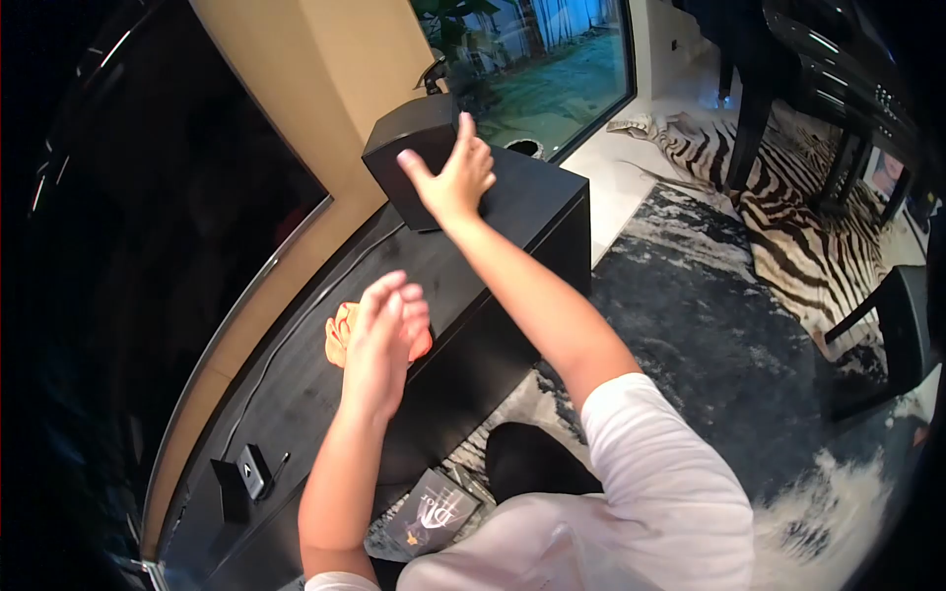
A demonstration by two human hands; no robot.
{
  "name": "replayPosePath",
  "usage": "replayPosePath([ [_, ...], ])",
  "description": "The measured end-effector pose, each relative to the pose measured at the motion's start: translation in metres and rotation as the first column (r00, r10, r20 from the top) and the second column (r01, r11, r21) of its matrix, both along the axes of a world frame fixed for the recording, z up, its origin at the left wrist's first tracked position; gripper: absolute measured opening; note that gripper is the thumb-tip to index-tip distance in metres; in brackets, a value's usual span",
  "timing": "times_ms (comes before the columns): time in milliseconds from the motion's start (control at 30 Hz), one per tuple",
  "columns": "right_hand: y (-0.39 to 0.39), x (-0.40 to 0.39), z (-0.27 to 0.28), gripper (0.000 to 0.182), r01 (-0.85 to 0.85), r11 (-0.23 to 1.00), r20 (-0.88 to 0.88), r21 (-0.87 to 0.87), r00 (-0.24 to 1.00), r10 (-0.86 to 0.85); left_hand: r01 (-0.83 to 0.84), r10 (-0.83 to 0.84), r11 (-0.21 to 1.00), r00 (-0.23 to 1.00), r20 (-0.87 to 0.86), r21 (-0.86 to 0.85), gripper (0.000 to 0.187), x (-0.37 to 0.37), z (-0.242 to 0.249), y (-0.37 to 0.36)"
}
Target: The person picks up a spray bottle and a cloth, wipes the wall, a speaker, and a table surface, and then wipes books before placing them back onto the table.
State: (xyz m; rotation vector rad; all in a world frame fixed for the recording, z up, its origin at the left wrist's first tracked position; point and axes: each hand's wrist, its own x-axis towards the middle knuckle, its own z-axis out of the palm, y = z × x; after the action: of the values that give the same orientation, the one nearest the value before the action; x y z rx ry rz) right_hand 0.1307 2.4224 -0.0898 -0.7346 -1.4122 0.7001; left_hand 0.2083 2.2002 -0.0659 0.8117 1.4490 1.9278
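A black box-shaped speaker or case stands at the far end of the black cabinet. My right hand is at its near face, with thumb and forefinger spread and the other fingers partly bent; it seems to touch the box. Lower down, an orange cloth lies crumpled on the cabinet top. Over the cloth is my left hand, fingers loosely bent and slightly blurred, not closed round anything I can see. The hand hides the middle of the cloth.
A large dark screen rises along the left of the black cabinet. A cable and a small black device are on the cabinet. Below lies a dark book. A zebra hide and a patterned rug cover the floor.
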Motion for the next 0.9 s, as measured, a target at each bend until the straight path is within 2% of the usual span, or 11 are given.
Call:
replayPosePath([
  [33, 0.023, -0.002, -0.005, 0.086, -0.052, 0.998, -0.140, -0.031, 0.989, 0.047, 0.036, -0.037, 0.999, 0.996, 0.081, 0.020, 0.038, -0.029, -0.014, 0.016],
  [67, 0.048, -0.003, -0.007, 0.073, -0.319, 0.934, -0.336, -0.159, 0.907, 0.253, -0.030, 0.037, 0.999, 0.987, 0.154, -0.044, 0.043, -0.044, -0.016, 0.033],
  [167, 0.117, -0.016, -0.022, 0.066, -0.649, 0.740, -0.612, -0.180, 0.662, 0.432, -0.171, 0.178, 0.979, 0.982, 0.058, -0.107, 0.071, -0.089, -0.036, 0.082],
  [233, 0.134, -0.024, -0.028, 0.067, -0.737, 0.580, -0.562, -0.347, 0.659, 0.500, -0.220, 0.223, 0.955, 0.975, -0.006, -0.197, 0.092, -0.099, -0.041, 0.109],
  [333, 0.137, -0.034, -0.040, 0.069, -0.840, 0.489, -0.436, -0.235, 0.541, 0.719, -0.325, 0.295, 0.925, 0.941, -0.164, -0.199, 0.105, -0.118, -0.064, 0.145],
  [433, 0.130, -0.044, -0.057, 0.064, -0.845, 0.467, -0.389, -0.261, 0.535, 0.750, -0.450, 0.349, 0.883, 0.821, -0.452, -0.136, 0.110, -0.138, -0.093, 0.166],
  [467, 0.127, -0.051, -0.060, 0.059, -0.765, 0.608, -0.376, -0.211, 0.638, 0.672, -0.461, 0.347, 0.877, 0.803, -0.485, -0.136, 0.108, -0.135, -0.092, 0.169],
  [500, 0.127, -0.053, -0.065, 0.057, -0.745, 0.626, -0.363, -0.229, 0.662, 0.655, -0.474, 0.345, 0.870, 0.782, -0.519, -0.136, 0.105, -0.134, -0.091, 0.172],
  [600, 0.122, -0.051, -0.069, 0.046, -0.648, 0.714, -0.329, -0.266, 0.757, 0.564, -0.505, 0.482, 0.860, 0.852, -0.207, -0.077, 0.103, -0.161, -0.101, 0.192],
  [700, 0.112, -0.053, -0.071, 0.041, -0.478, 0.858, -0.312, -0.187, 0.857, 0.410, -0.449, 0.445, 0.893, 0.870, -0.211, 0.033, 0.090, -0.179, -0.103, 0.196],
  [900, 0.107, -0.066, -0.081, 0.042, -0.402, 0.895, -0.305, -0.193, 0.891, 0.335, -0.279, 0.305, 0.943, 0.942, -0.136, 0.180, 0.073, -0.238, -0.108, 0.208],
])
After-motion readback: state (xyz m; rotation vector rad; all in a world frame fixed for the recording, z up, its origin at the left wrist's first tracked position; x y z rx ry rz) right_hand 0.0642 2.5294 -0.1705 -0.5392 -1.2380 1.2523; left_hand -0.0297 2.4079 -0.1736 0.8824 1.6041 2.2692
